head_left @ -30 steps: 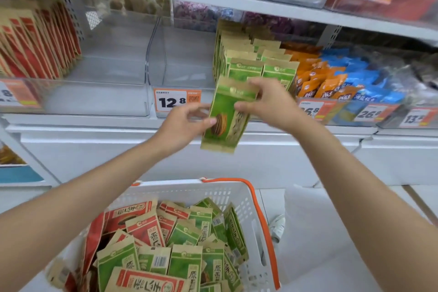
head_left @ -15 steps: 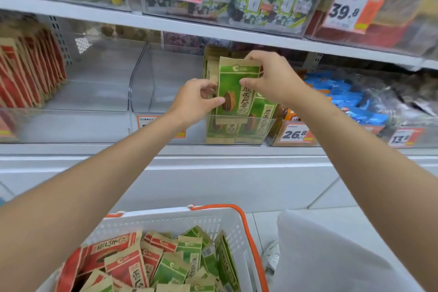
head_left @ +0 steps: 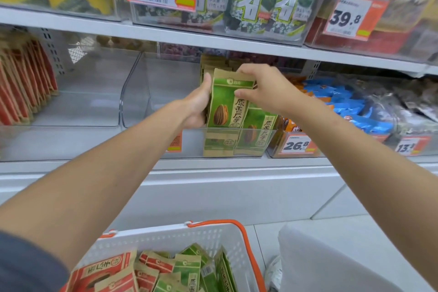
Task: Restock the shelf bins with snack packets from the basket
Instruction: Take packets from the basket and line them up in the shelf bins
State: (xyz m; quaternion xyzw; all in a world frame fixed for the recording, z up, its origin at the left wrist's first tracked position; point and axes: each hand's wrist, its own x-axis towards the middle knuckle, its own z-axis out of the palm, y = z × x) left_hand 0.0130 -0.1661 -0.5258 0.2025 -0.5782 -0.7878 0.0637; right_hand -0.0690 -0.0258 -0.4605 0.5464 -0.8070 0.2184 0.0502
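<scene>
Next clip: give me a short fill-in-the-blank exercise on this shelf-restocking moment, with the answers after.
The left hand and the right hand hold a packet whose front is ____. The price tag just right of the packet, lower down, reads ____. The basket has a handle coloured ____.
Missing words: green; 26.8; orange.

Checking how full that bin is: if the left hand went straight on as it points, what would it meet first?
Probably the rear packets standing behind the green packet that the left hand grips; depth is unclear, so it might slide past their left side.
</scene>
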